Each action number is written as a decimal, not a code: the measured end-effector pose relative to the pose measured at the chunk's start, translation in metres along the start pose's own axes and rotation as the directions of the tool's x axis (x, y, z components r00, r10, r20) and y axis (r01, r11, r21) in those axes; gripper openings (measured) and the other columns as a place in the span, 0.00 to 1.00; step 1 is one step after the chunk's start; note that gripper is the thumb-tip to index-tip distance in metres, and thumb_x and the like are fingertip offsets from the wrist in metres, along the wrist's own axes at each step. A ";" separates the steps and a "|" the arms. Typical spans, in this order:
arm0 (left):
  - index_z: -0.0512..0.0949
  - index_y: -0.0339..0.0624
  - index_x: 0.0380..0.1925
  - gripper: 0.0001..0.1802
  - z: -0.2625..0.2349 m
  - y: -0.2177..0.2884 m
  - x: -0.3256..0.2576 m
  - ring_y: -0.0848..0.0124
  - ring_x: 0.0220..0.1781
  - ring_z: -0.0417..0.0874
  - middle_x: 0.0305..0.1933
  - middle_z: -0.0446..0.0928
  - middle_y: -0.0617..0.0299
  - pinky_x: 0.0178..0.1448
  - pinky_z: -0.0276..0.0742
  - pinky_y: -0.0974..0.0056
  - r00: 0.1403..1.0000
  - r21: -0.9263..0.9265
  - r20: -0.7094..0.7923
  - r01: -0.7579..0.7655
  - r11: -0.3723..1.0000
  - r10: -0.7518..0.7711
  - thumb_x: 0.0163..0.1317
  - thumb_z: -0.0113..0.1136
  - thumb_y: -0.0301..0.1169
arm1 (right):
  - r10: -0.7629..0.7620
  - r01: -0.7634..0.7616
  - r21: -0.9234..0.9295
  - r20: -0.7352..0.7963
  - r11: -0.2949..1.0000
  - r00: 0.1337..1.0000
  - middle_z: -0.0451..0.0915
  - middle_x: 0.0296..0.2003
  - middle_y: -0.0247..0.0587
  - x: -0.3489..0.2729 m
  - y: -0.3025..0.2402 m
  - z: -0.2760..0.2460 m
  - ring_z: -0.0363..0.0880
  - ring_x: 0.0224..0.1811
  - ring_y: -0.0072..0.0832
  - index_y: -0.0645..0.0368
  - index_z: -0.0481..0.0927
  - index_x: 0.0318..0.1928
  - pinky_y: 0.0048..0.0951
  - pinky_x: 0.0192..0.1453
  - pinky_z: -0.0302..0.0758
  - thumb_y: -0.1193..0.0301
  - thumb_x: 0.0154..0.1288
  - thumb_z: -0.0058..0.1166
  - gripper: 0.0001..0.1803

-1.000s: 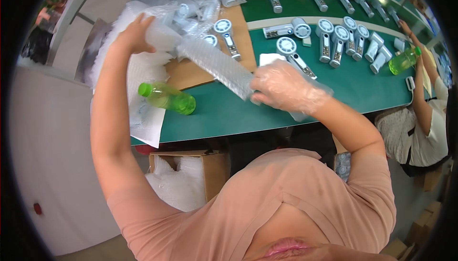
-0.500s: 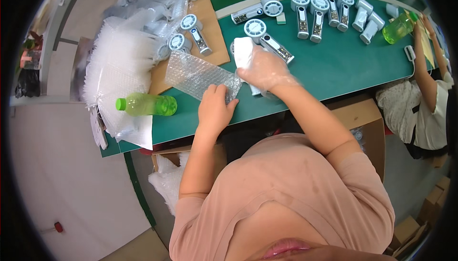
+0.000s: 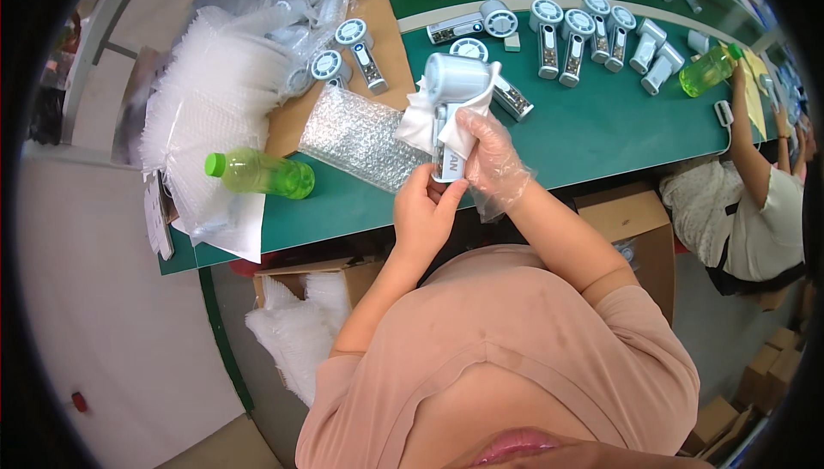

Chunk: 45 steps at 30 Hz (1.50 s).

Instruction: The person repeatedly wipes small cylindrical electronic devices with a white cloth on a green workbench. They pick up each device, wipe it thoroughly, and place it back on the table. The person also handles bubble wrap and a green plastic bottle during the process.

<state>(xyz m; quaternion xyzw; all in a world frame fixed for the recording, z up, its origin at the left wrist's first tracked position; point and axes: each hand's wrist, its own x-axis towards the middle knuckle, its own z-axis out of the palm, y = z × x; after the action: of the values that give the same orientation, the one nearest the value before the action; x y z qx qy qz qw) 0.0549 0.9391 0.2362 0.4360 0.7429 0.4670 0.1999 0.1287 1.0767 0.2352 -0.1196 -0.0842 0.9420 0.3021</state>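
Note:
A light blue-grey handheld fan (image 3: 457, 80) is raised over the table's near edge, its round head pointing away from me. My left hand (image 3: 422, 214), bare, grips the bottom of its handle between thumb and fingers. My right hand (image 3: 496, 158), in a clear plastic glove, closes round the handle from the right and presses a white cloth (image 3: 415, 126) against it. The cloth wraps partly behind the fan's head. Just left of my hands, a clear bubble-wrap bag (image 3: 354, 136) lies flat on the green table. Part of another fan (image 3: 512, 100) shows behind the held one.
Several handheld fans (image 3: 547, 36) stand or lie across the table's far side. To the left are a stack of bubble-wrap bags (image 3: 215, 83), a green bottle (image 3: 266, 174) and cardboard (image 3: 390, 57). A co-worker (image 3: 768, 203) sits at the right near another green bottle (image 3: 709, 72).
The fan has come up off the table into both hands. My left hand has left the bubble-wrap bag and moved right onto the handle; the cloth now lies against the fan.

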 end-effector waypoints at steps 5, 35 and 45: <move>0.77 0.33 0.42 0.16 0.003 0.006 0.005 0.74 0.26 0.76 0.27 0.77 0.61 0.31 0.72 0.66 1.000 -0.187 0.014 -0.020 0.982 0.023 0.64 0.68 0.34 | -0.025 0.013 -0.386 -0.026 0.923 0.999 0.77 0.55 0.41 -0.005 0.017 -0.007 0.79 0.56 0.30 0.61 0.67 0.66 0.38 0.62 0.78 0.64 0.71 0.59 0.28; 0.79 0.35 0.32 0.09 -0.027 -0.046 0.045 0.49 0.36 0.80 0.33 0.78 0.48 0.41 0.75 0.52 0.963 0.410 0.099 -0.269 0.872 0.251 0.58 0.68 0.28 | -0.086 -0.025 -0.783 -0.099 0.621 0.991 0.77 0.59 0.39 -0.102 -0.064 -0.016 0.77 0.60 0.30 0.61 0.64 0.70 0.33 0.65 0.74 0.58 0.60 0.72 0.44; 0.82 0.32 0.36 0.06 -0.035 -0.034 0.043 0.52 0.35 0.81 0.31 0.80 0.47 0.42 0.76 0.55 0.943 0.263 0.328 -0.141 0.954 0.049 0.60 0.58 0.23 | 0.161 -0.194 -0.676 -0.113 0.711 0.981 0.76 0.60 0.41 -0.123 -0.036 -0.034 0.76 0.62 0.31 0.63 0.64 0.70 0.35 0.66 0.75 0.59 0.58 0.73 0.46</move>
<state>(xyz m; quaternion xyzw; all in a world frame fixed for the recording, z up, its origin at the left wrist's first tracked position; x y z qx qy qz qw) -0.0086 0.9501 0.2288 0.5653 0.7378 0.2887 0.2296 0.2552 1.0359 0.2328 -0.2512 -0.4061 0.8663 0.1468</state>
